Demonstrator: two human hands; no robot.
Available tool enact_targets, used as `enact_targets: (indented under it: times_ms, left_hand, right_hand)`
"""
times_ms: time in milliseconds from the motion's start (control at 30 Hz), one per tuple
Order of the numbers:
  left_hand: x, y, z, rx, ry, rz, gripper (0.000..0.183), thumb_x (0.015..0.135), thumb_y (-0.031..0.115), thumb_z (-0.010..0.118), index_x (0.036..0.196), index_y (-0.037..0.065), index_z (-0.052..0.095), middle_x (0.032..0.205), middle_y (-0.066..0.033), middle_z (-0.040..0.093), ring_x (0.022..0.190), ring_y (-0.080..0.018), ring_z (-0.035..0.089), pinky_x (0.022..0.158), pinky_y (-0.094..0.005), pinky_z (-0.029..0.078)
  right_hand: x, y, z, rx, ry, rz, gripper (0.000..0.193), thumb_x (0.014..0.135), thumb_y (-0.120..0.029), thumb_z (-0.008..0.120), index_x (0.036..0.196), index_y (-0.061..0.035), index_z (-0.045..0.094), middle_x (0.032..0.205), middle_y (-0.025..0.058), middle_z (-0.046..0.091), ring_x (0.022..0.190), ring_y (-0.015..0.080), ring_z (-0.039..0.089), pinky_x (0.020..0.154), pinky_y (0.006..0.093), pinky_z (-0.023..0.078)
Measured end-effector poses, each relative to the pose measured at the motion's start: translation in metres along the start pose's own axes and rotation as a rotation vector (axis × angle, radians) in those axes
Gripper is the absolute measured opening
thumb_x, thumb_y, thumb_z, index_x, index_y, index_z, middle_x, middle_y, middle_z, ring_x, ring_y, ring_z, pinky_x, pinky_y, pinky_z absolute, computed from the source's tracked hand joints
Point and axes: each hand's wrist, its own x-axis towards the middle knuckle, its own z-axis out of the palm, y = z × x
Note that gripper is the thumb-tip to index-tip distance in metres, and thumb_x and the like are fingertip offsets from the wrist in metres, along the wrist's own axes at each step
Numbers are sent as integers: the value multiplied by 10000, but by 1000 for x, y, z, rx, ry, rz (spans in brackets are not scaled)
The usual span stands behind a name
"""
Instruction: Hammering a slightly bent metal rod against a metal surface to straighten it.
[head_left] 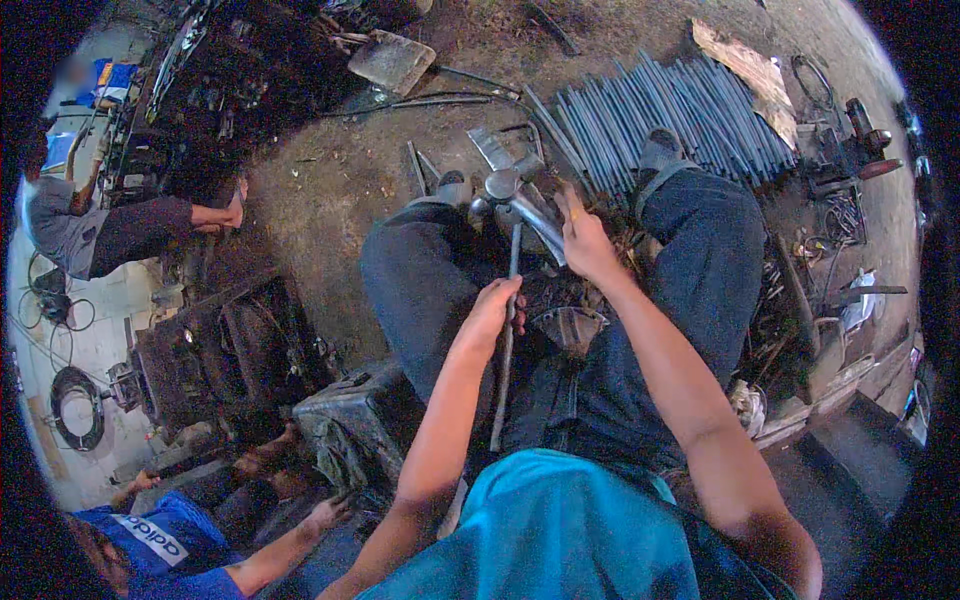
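Between my knees, my left hand [493,308] is closed around a thin metal rod [504,375]. The rod slants from my lap up to just below a hammer [502,184] with a rounded metal head. My right hand [588,240] is at the hammer's pale, shiny handle [538,228], its fingers closed along the side. Whether the hammer head touches the rod or the metal piece under it, I cannot tell. A flat metal plate [490,148] lies just beyond the hammer head.
A wide row of metal rods [670,120] lies on the ground at the far right, beside a wooden board [745,70]. A shovel-like blade [392,62] lies farther off. Two people sit on the left, one in a blue shirt [160,540]. A dark machine [235,350] stands nearby.
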Motion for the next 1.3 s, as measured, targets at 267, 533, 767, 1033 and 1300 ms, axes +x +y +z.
enact_targets:
  times_ms: [267,533,767,1033,1300]
  left_hand:
    - [3,-3,1,-16,-1,13,255,912,367,551,870,119,507,720,-6,548,588,-139,533,536,-304,450]
    - [5,-6,-2,6,-31,24,242,925,345,535,875,111,499,703,-10,538,562,-134,528,514,-298,455]
    - [6,-10,-5,-10,19,6,272,913,370,545,883,102,508,702,-15,532,560,-140,527,514,-298,456]
    - [2,-9,-2,41,73,4,315,883,422,548,784,123,535,659,-2,514,582,-153,516,545,-314,435]
    - [9,-18,0,65,79,16,285,893,352,531,930,81,612,757,-7,588,648,-132,543,558,-291,419]
  right_hand:
    - [-11,-36,0,-523,-239,38,741,789,-241,638,1403,-11,293,1052,254,612,893,402,626,743,481,511]
    - [-10,-30,7,-660,-292,91,649,769,-282,707,1291,-35,409,1062,219,549,793,340,651,615,458,534]
    - [-10,-33,2,-665,-186,10,369,789,-178,641,1092,-2,526,961,192,584,709,347,659,611,472,543]
    - [-3,-40,-27,-525,-266,39,284,835,-223,606,965,24,551,833,218,647,732,376,658,652,477,536]
    - [-25,-59,-52,242,-190,459,411,928,-394,551,840,7,563,579,78,551,423,133,538,358,318,419]
